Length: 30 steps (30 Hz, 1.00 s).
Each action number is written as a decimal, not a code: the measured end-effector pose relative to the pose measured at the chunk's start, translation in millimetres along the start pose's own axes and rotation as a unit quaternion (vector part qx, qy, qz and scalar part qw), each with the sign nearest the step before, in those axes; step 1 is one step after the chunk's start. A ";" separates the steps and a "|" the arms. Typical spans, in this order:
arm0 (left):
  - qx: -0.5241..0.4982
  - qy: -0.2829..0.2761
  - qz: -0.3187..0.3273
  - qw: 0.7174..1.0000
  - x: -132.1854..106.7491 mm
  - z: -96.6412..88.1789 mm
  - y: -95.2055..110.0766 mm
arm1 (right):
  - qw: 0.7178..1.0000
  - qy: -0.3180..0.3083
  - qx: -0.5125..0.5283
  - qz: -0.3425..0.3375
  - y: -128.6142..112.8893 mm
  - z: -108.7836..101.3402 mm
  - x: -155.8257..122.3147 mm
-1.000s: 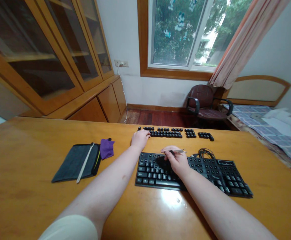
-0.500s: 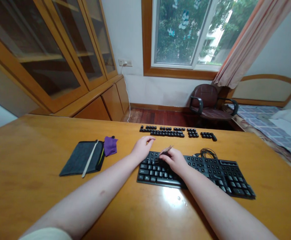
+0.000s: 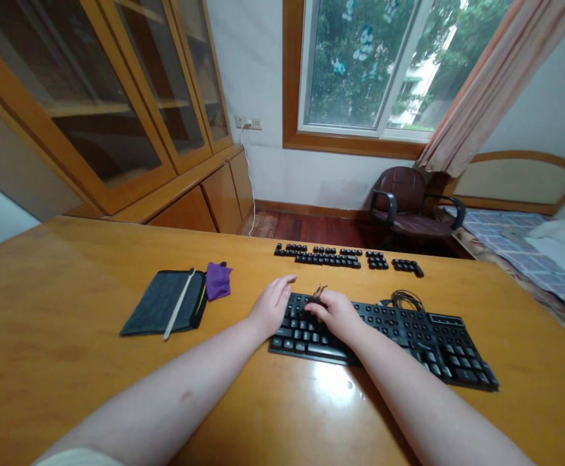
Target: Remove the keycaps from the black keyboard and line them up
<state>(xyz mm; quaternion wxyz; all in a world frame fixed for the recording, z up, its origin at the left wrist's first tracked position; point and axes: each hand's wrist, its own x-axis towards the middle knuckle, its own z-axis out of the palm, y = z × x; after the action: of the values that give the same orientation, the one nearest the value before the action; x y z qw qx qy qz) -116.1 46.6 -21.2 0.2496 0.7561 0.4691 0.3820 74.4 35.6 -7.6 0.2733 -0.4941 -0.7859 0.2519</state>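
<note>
The fingers of the right hand (image 3: 339,317) pinch a small dark tool (image 3: 316,301), the black keyboard (image 3: 398,323) lies beneath them, its left end beside the released fingers of the left hand (image 3: 269,307), and rows of keycaps (image 3: 328,259) line the desk (image 3: 68,298) beyond those fingers.

The desk (image 3: 44,310) bears a keyboard (image 3: 399,325), keycaps (image 3: 328,260), pouch (image 3: 158,301) — and purple cloth (image 3: 218,281).
</note>
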 end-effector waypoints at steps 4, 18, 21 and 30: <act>-0.020 -0.014 -0.014 1.000 -1.3 1.8 -1.5 | 0.996 -0.039 0.069 -0.029 0.7 0.7 -0.1; -0.026 -0.078 -0.043 0.996 4.1 6.4 -9.1 | 0.978 -0.053 0.199 0.014 -3.2 1.2 -8.9; -0.014 -0.080 -0.042 0.996 5.5 6.3 -7.2 | 0.983 -0.032 0.180 0.018 -4.1 2.2 -9.6; -0.014 -0.074 -0.049 0.996 5.7 6.5 -4.5 | 0.990 0.030 0.131 0.043 -0.9 4.3 -12.3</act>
<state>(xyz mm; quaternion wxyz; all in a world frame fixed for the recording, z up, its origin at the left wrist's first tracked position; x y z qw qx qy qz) -111.5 53.6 -26.3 0.3124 0.7548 0.4803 0.3193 75.3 23.4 -12.3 0.3477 -0.4951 -0.7157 0.3491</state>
